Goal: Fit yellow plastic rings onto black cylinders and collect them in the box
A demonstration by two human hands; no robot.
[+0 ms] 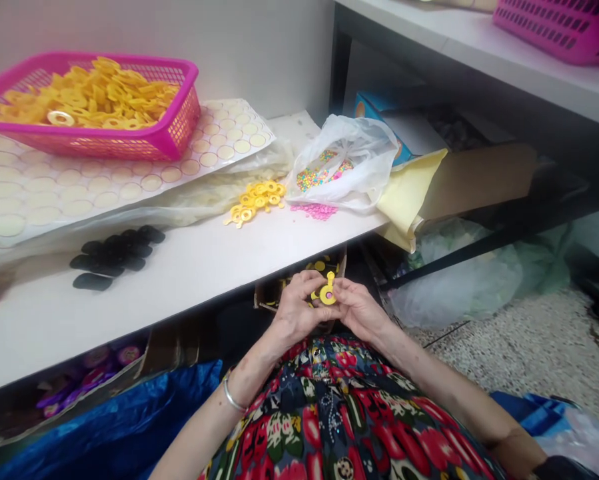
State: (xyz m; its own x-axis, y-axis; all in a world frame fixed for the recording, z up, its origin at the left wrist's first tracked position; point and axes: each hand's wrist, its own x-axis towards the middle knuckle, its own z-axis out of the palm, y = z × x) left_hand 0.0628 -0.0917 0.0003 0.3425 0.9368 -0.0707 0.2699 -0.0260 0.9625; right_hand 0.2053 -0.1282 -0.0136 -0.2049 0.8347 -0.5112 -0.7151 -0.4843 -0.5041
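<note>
Just off the table's front edge, above my lap, my left hand point(298, 303) is closed on a small yellow plastic piece point(324, 298). The piece has a round ring, a tab pointing up and a pink spot in its middle. From the other side, the fingers of my right hand point(363, 312) pinch the same piece. Beneath my hands is an open box point(265, 297) with more yellow and dark pieces, partly hidden. On the table lie a heap of loose yellow pieces point(259, 200) and a small pile of pink bits point(315, 211).
A pink basket point(182, 137) full of yellow pieces stands on a sheet of printed circles point(224, 143). Black oval pieces point(93, 281) lie on the white table point(189, 267). A white plastic bag point(369, 153) holds small coloured bits. A shelf point(459, 47) overhangs the right side.
</note>
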